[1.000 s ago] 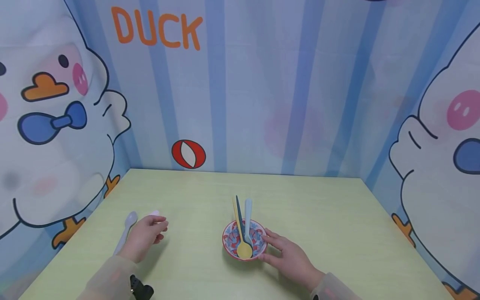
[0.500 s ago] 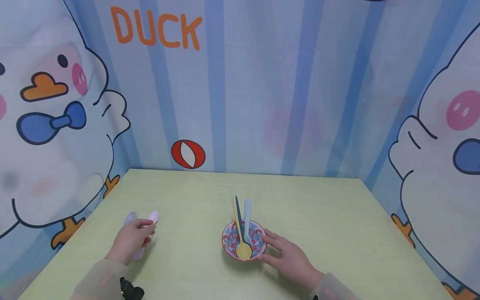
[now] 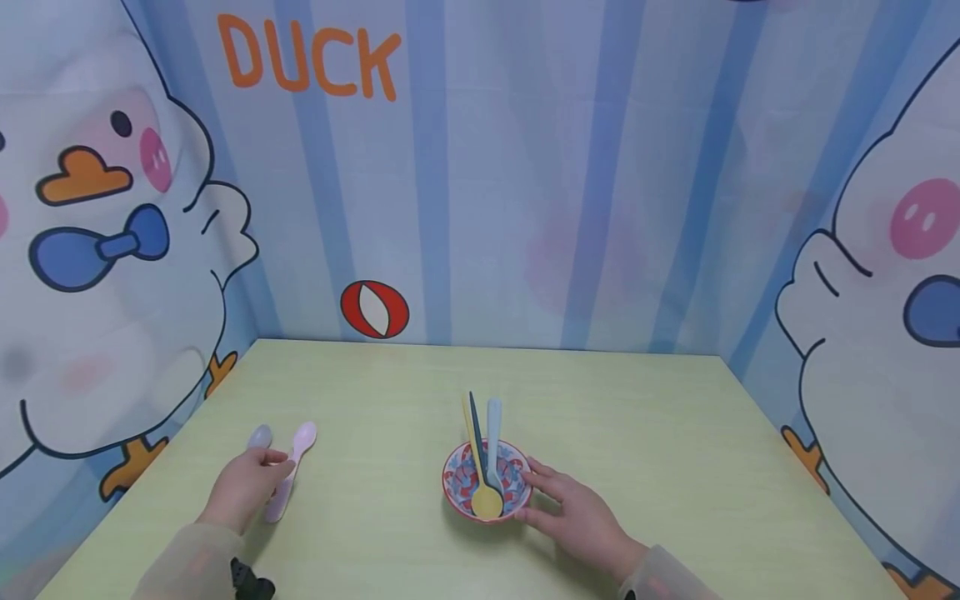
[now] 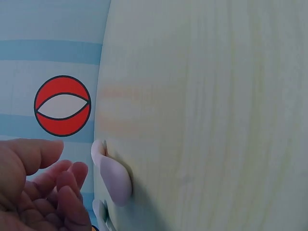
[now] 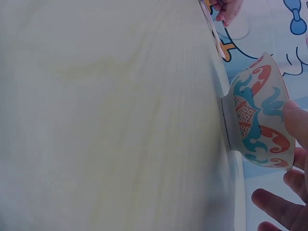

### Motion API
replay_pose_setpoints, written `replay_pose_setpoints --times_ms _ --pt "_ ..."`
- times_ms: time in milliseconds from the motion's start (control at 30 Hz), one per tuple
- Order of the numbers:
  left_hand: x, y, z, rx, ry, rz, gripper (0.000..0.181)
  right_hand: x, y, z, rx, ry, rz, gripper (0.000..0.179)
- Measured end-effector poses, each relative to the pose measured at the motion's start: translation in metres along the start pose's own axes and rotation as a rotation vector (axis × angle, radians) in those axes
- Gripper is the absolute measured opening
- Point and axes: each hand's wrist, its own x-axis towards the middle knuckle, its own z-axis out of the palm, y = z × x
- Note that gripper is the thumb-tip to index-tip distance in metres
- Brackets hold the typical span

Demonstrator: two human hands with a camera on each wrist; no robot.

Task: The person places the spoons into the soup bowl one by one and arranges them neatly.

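My left hand (image 3: 243, 487) hovers over the left of the table, its fingers loosely curled around nothing in the left wrist view. Beside it lies a pink spoon (image 3: 303, 437). A greyish-lavender spoon (image 3: 259, 436) is mostly covered by the hand. With thumb and fingers, my right hand (image 3: 581, 517) holds the right rim of a small red-and-blue patterned bowl (image 5: 260, 113), which stands upright. Inside lean a yellow spoon (image 3: 487, 502), a light blue spoon (image 3: 493, 425) and a dark blue handle (image 3: 477, 429), whose lower end is hidden.
The pale yellow table (image 3: 637, 417) ends at a blue striped backdrop (image 3: 510, 208) printed with ducks and a red ball. A gap of bare tabletop separates the loose spoons from the bowl.
My left hand has drawn left and back towards me, uncovering the pink spoon and covering much of the lavender one. Right hand and bowl have stayed put.
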Motion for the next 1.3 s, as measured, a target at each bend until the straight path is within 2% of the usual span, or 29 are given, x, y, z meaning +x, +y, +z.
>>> replay_pose_setpoints --times_ms 233,467,633,1300 --pt "0.006 -0.006 0.001 0.075 0.000 -0.027 0.044 0.000 0.000 0.000 -0.002 -0.005 0.003 0.069" --pt "0.008 -0.010 0.002 0.183 -0.006 0.020 0.039 -0.001 -0.001 0.000 0.012 -0.002 -0.007 0.069" --pt "0.004 -0.009 0.004 0.238 -0.003 0.049 0.034 -0.001 0.000 0.000 0.016 0.000 -0.014 0.068" --pt "-0.003 -0.005 0.007 0.200 -0.002 0.048 0.035 -0.001 0.000 0.000 0.018 0.005 -0.010 0.067"
